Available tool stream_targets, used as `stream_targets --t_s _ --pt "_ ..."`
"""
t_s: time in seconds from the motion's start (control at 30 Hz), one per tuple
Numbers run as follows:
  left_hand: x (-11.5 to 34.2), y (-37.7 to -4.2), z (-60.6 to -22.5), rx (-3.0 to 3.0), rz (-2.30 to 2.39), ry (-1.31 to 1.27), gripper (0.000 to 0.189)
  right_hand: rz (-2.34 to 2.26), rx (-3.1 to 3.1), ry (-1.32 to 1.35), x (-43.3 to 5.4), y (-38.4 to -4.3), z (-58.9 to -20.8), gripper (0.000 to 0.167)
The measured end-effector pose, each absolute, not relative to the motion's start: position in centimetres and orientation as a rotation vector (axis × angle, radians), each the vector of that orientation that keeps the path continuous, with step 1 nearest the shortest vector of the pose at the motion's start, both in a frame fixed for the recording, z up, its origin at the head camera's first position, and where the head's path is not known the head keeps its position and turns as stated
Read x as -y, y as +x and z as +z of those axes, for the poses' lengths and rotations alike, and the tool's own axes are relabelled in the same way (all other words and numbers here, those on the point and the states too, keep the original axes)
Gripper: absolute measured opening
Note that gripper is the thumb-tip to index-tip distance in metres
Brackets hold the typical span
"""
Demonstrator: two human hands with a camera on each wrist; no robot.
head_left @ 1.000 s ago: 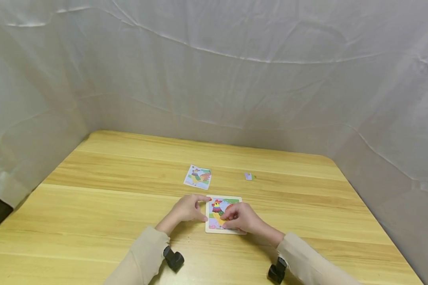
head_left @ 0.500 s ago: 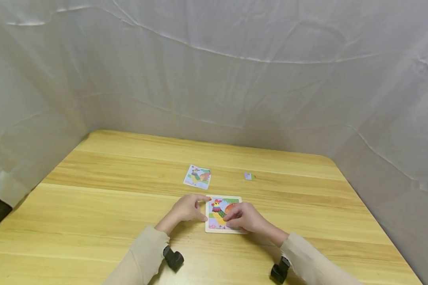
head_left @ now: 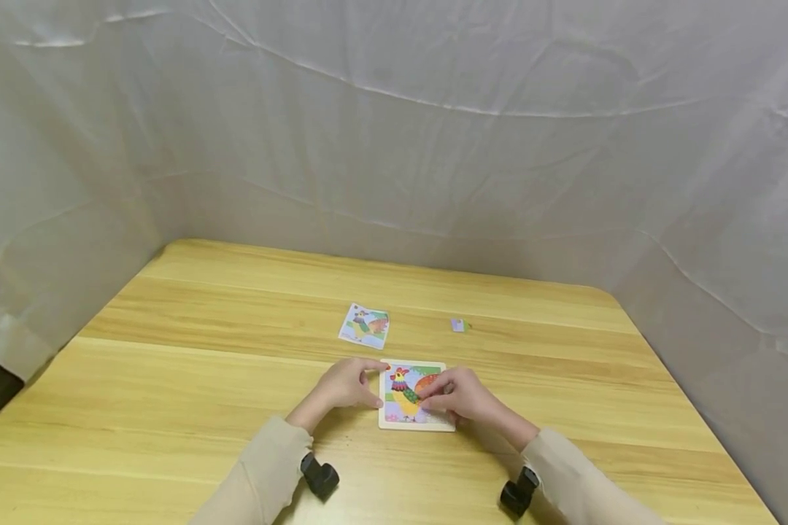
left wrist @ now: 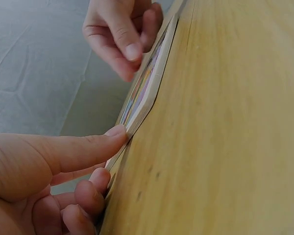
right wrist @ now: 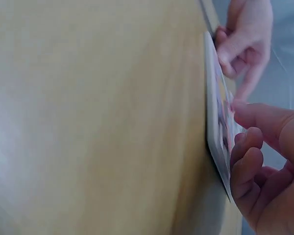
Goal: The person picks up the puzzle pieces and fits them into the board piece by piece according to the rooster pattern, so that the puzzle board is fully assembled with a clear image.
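A square jigsaw puzzle [head_left: 402,394] of a colourful hen, in a pale frame, lies flat on the table. My left hand [head_left: 349,383] holds its left side, index finger at the far corner and thumb lower on the edge; in the left wrist view the thumb [left wrist: 90,147] presses the rim. My right hand [head_left: 462,397] is over the puzzle's right half, thumb and index fingertips close together near the hen's body. In the right wrist view its thumb [right wrist: 264,117] reaches the picture; whether a piece is between the fingertips I cannot tell. The lower right corner shows a greyish patch.
A small card [head_left: 365,327] with the same hen picture lies beyond the puzzle. Farther right lie loose purple and green puzzle bits [head_left: 459,325]. Pale cloth [head_left: 394,146] hangs behind and beside the wooden table [head_left: 203,394].
My right hand has shifted slightly right and away from me across the puzzle, uncovering more of its lower part. My left hand, the card and the loose bits stay where they were.
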State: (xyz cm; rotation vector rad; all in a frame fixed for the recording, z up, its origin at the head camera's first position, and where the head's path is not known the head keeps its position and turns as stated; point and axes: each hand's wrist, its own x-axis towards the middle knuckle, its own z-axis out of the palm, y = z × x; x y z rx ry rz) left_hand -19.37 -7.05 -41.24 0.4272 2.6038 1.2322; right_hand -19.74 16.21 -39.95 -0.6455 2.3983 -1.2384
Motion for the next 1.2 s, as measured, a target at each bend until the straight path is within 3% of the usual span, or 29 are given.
stream_targets --t_s 0.8,1.2 --pt "6.9 -19.3 -41.1 -2.603 1.242 0.434 0.056 -1.443 -2.590 -0.059 -20.5 -27.5 -40.3 0.031" --pt "6.8 -19.2 -41.3 -2.584 1.265 0.442 0.056 -1.486 -2.564 0.052 -21.2 -29.8 -40.6 0.043"
